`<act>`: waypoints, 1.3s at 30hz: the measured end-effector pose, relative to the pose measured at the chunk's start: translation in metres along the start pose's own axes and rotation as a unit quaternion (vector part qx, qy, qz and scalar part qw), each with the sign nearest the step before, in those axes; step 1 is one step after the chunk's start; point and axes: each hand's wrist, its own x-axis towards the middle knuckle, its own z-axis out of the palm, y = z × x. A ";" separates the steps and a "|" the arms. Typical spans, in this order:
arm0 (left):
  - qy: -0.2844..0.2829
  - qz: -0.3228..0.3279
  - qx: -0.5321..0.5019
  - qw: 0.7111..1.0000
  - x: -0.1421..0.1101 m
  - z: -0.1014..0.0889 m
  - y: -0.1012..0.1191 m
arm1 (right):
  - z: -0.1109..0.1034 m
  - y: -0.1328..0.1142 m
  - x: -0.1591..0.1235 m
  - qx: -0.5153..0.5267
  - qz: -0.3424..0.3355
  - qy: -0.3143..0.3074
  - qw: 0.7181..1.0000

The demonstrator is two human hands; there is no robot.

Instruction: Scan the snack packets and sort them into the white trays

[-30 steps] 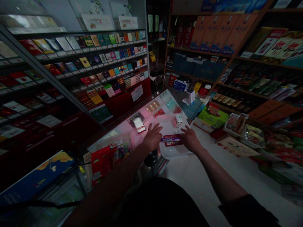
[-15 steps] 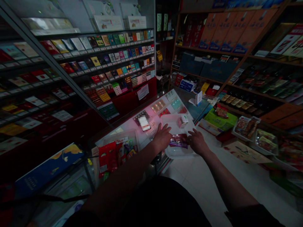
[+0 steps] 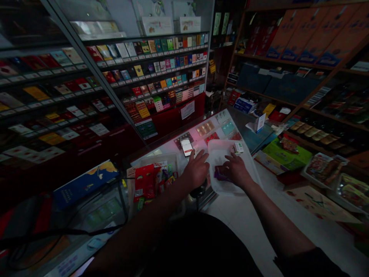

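Observation:
A white plastic tray stands on the glass counter. In it lies a purple snack packet, with a small white box at its far right corner. My right hand reaches into the tray, its fingers closed on the right end of the packet and covering part of it. Just outside the tray's left side is my left hand, holding nothing, fingers apart and pointing forward. Beyond its fingertips a lit phone rests on the counter.
To the left, a bin holds snacks, including a red bag. A dark rounded object with a cable sits below my left hand. A blue box lies further left. Cigarette shelves line the back; a green box stands right.
The view has swung left, so the scene sits further right. My left hand has drawn away from the packet and off the tray; my right hand has moved in over the packet's right end.

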 end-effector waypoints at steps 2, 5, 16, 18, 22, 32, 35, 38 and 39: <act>0.017 -0.019 -0.008 1.000 -0.015 -0.008 -0.008 | 0.000 -0.012 0.008 0.010 -0.017 0.013 1.000; 0.012 -0.076 -0.005 0.997 -0.038 -0.021 -0.020 | -0.001 -0.029 0.018 0.027 -0.049 0.028 0.998; -0.076 -0.242 0.066 0.965 -0.128 -0.039 -0.064 | -0.009 -0.125 0.030 0.094 -0.153 0.003 0.984; -0.079 -0.258 0.068 0.960 -0.144 -0.033 -0.067 | -0.009 -0.142 0.026 0.104 -0.180 -0.011 0.978; -0.081 -0.276 0.067 0.955 -0.169 -0.018 -0.072 | -0.008 -0.171 0.014 0.122 -0.216 -0.023 0.969; -0.049 -0.331 0.074 0.939 -0.198 -0.018 -0.040 | 0.015 -0.238 0.022 0.065 -0.284 -0.107 0.951; -0.061 -0.360 0.065 0.929 -0.208 -0.013 -0.023 | 0.021 -0.250 0.038 0.049 -0.281 -0.120 0.951; -0.065 -0.361 0.049 0.929 -0.214 -0.010 -0.010 | 0.028 -0.260 0.051 0.041 -0.284 -0.123 0.950; -0.065 -0.361 0.044 0.929 -0.214 -0.010 -0.007 | 0.031 -0.263 0.054 0.036 -0.283 -0.126 0.950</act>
